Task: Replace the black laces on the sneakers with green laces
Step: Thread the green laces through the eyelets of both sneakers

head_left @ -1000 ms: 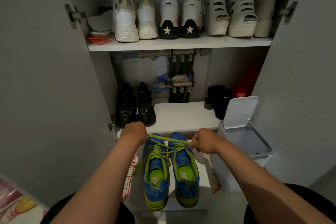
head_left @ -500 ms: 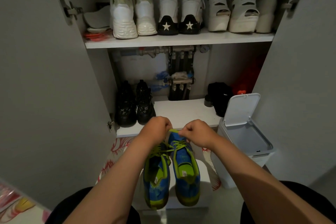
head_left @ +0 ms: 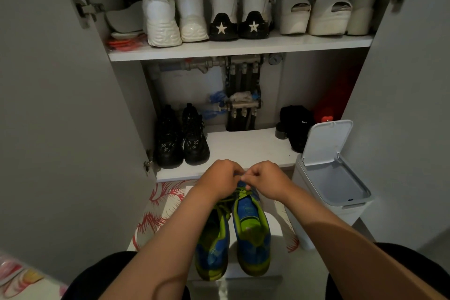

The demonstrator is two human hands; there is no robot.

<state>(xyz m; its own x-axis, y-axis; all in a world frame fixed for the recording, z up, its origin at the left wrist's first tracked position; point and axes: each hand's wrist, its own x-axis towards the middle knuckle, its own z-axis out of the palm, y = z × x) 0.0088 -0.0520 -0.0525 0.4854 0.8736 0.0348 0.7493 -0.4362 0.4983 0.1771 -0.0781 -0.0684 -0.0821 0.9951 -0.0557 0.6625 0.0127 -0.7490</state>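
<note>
Two blue and green sneakers [head_left: 250, 231] stand side by side, heels toward me, on a white stool in front of the open cupboard. Green laces [head_left: 239, 194] run across their tongues. My left hand [head_left: 220, 179] and my right hand [head_left: 264, 178] are close together over the toes, fingers curled, each pinching the green lace ends between them. My left forearm hides part of the left sneaker [head_left: 211, 246]. No black lace shows on the sneakers.
A white pedal bin [head_left: 331, 185] with its lid up stands at the right. The lower shelf [head_left: 246, 146] carries black shoes [head_left: 180, 136] and a black item. White shoes line the upper shelf [head_left: 238, 47]. Grey cupboard doors flank both sides.
My hands were apart with the green lace stretched between them; they have come together over the toes and now almost touch. The view has tilted down a little.
</note>
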